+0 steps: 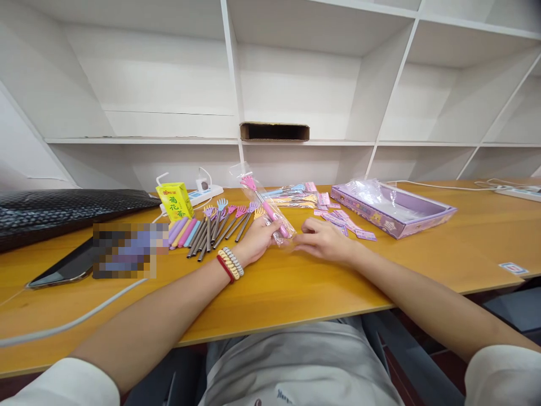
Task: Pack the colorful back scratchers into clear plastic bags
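Note:
My left hand (258, 239) is closed around a pink back scratcher (270, 211) inside a clear plastic bag (240, 172). The scratcher's claw points up and away, its handle towards me. At the handle end of the bag, my right hand (323, 239) has its fingers pinched together on the bag's edge; the fingertips are slightly blurred. Left of the hands lie several metal rods with coloured claws (222, 204) and several loose pastel handles (183, 232). Bagged back scratchers (296, 200) rest behind my right hand, beside scattered purple and pink cards (344, 220).
A purple open box (397, 225) with clear plastic in it stands at the right. A yellow drink carton (175, 201), a power strip (207, 194) and a dark tablet-like device (63, 262) are at the left. White shelves (296, 84) rise behind the table, holding a cardboard box (274, 125).

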The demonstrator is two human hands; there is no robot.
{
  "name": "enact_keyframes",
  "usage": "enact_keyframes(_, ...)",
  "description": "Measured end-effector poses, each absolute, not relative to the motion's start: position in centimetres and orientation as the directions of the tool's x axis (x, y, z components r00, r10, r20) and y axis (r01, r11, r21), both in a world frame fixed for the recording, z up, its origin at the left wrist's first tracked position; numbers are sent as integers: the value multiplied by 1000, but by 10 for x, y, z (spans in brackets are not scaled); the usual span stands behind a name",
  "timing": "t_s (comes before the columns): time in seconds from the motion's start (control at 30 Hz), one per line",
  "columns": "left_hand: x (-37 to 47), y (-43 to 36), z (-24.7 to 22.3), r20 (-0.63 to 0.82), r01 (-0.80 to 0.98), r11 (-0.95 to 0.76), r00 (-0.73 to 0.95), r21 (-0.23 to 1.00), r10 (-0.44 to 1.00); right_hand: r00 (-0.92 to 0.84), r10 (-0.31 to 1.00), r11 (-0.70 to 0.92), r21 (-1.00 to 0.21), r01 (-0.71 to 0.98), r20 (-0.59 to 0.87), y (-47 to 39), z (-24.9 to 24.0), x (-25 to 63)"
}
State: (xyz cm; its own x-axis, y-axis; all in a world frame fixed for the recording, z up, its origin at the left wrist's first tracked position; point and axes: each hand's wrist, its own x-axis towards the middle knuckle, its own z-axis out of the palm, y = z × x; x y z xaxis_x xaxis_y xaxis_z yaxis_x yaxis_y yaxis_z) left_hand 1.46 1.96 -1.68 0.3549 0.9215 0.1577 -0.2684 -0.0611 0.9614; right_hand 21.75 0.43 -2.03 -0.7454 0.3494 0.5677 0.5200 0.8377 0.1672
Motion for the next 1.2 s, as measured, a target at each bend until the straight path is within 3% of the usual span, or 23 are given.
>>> enact_keyframes(0.23,16,20,-22,266,-82,-255,395,964,880,-694,405,913,-219,345,595,6,-19,216)
enact_keyframes(0.43,17,16,-22,241,-91,-224,417,970,876,-625,522,853,-375,363,581,2,-16,212)
enact_keyframes(0.77,18,17,-18,174,-173,-112,398,979,901,-756,413,907,-305,290,508,5,-21,212)
enact_keyframes(1.0,16,16,-20,250,-62,-248,442,967,862,-674,469,882,-334,331,571,5,-19,212)
enact_keyframes(1.2,20,9,-19,185,-23,-201,509,979,841,-624,510,859,-323,397,592,5,-19,209)
